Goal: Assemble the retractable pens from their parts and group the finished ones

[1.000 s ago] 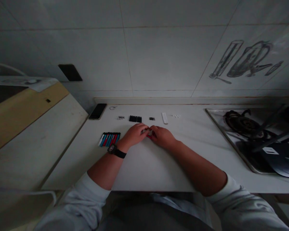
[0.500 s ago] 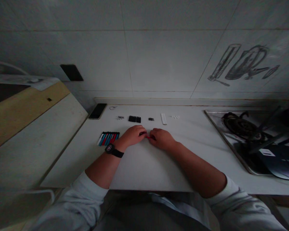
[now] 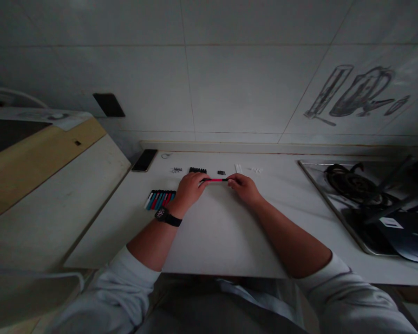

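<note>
- My left hand [image 3: 188, 190] pinches the left end of a thin red pen [image 3: 215, 180].
- My right hand [image 3: 245, 189] pinches the right end of the same pen, so both hands are closed on it.
- The pen lies flat between my two hands, just above the white bench [image 3: 216, 232].
- The tip by my left hand looks black.
- I wear a black watch [image 3: 163, 215] on my left wrist.
- A row of pens [image 3: 160, 199] in red, blue, black and white lies on the bench just left of my left hand.
- Behind my left hand there is a row of small black caps [image 3: 198, 170].
- Left of the caps is a little pile of springs [image 3: 176, 170]; they are too small to see well.
- A tiny black piece [image 3: 221, 172] lies just behind the pen I hold.
- A white strip [image 3: 237, 167] peeks out behind my right hand.
- A dark phone [image 3: 144, 160] lies at the back left corner of the bench.
- A stove [image 3: 355, 185] sits far to the right.
</note>
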`<state>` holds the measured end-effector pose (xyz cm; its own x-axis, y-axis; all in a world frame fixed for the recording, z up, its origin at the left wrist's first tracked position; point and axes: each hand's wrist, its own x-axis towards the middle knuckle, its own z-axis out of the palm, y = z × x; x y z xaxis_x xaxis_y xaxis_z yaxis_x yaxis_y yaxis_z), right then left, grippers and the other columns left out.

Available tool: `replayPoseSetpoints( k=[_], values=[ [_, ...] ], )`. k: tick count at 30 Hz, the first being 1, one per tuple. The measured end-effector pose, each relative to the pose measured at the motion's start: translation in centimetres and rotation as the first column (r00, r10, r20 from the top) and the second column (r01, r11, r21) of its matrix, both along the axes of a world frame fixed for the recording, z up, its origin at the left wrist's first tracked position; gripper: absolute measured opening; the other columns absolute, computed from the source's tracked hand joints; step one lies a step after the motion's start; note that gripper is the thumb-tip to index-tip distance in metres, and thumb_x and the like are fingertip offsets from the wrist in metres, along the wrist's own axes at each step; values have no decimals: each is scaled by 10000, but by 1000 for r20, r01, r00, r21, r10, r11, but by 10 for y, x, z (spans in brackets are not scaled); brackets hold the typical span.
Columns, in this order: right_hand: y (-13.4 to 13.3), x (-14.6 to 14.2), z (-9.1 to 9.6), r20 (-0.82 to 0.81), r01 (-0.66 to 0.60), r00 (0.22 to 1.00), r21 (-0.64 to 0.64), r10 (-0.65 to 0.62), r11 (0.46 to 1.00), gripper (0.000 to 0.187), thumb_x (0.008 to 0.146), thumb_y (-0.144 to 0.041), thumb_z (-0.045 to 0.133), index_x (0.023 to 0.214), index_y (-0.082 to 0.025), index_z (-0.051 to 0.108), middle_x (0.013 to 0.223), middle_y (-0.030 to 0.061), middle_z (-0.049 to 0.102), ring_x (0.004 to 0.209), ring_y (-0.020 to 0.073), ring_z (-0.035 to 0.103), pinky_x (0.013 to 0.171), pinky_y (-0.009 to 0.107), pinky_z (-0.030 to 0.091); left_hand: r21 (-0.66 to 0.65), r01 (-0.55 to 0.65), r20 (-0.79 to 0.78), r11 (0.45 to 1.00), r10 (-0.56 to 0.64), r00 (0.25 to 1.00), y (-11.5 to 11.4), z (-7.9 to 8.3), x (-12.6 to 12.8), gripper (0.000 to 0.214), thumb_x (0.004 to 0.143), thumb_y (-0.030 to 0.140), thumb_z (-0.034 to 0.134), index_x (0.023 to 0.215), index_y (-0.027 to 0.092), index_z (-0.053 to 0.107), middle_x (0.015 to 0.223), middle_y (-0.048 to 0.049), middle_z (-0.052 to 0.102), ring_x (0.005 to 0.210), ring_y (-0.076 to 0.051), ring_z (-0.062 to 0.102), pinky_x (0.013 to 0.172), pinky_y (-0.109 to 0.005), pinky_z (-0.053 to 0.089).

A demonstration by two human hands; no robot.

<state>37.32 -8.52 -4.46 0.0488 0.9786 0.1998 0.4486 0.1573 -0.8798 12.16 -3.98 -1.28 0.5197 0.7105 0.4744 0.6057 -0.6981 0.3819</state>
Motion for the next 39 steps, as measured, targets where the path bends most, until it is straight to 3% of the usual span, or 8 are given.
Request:
replayPoseSetpoints(
  k=[5, 11, 19, 25, 32, 34, 37, 39],
  values=[
    [-3, 0, 6, 69, 20, 997, -22, -19, 1000, 446, 949, -577, 482, 843, -189, 675, 705, 11, 641, 643, 153, 540, 627, 265, 392, -32, -25, 33, 999, 26, 999, -2, 3, 0, 153, 949, 303, 707, 1073, 216, 732, 1051, -53, 758, 973, -218, 676, 902, -359, 511],
    [-4, 0, 6, 52, 50, 998, -58, -47, 997, 549, 962, -649, 434, 805, -186, 683, 651, 6, 603, 597, 151, 518, 604, 265, 384, -37, -17, 31, 999, 18, 999, -3, 4, 1, 126, 945, 293, 713, 1040, 219, 750, 1002, -43, 760, 963, -213, 668, 887, -346, 507],
    [-5, -3, 9, 111, 87, 990, -32, -83, 996, 471, 955, -570, 476, 802, -183, 697, 670, 13, 639, 623, 155, 546, 636, 263, 390, -106, -14, 56, 994, 20, 998, 1, 3, 0, 123, 941, 284, 714, 1017, 229, 795, 1017, -40, 794, 952, -221, 701, 882, -354, 522],
    [-9, -3, 13, 156, 104, 982, 36, -108, 994, 410, 959, -500, 493, 798, -188, 703, 709, 22, 678, 662, 158, 579, 666, 265, 394, -268, 13, 145, 963, 27, 989, 3, 0, 0, 131, 935, 264, 704, 1024, 253, 799, 1015, -15, 805, 930, -196, 727, 844, -316, 536],
    [-12, -3, 20, 162, 89, 981, 105, -105, 990, 359, 956, -484, 511, 884, -200, 717, 773, 40, 722, 724, 181, 630, 722, 281, 434, -428, 41, 195, 903, 48, 980, 3, 3, 1, 122, 918, 272, 701, 978, 223, 796, 877, -5, 800, 802, -172, 718, 728, -279, 533],
    [-12, -3, 19, 166, 77, 982, 75, -89, 994, 384, 969, -499, 480, 859, -200, 694, 751, 36, 704, 705, 176, 612, 709, 281, 430, -370, 30, 194, 929, 46, 980, 2, 4, 1, 128, 924, 291, 704, 996, 229, 790, 908, -13, 800, 826, -178, 718, 754, -294, 539],
    [-10, -4, 15, 155, -3, 988, -19, 6, 1000, 458, 993, -546, 420, 806, -200, 655, 689, 14, 646, 634, 156, 552, 652, 270, 409, -149, -8, 113, 989, 25, 993, -1, 7, 0, 113, 931, 283, 714, 1009, 244, 785, 1010, -35, 794, 960, -210, 705, 896, -354, 530],
    [-9, -5, 13, 135, -52, 989, -62, 60, 997, 477, 993, -564, 410, 790, -201, 642, 655, -2, 604, 602, 148, 517, 623, 266, 395, -47, -2, 38, 999, 4, 999, -3, 10, -1, 114, 941, 275, 707, 1020, 245, 783, 1050, -45, 787, 1018, -227, 690, 953, -382, 511]
  ],
)
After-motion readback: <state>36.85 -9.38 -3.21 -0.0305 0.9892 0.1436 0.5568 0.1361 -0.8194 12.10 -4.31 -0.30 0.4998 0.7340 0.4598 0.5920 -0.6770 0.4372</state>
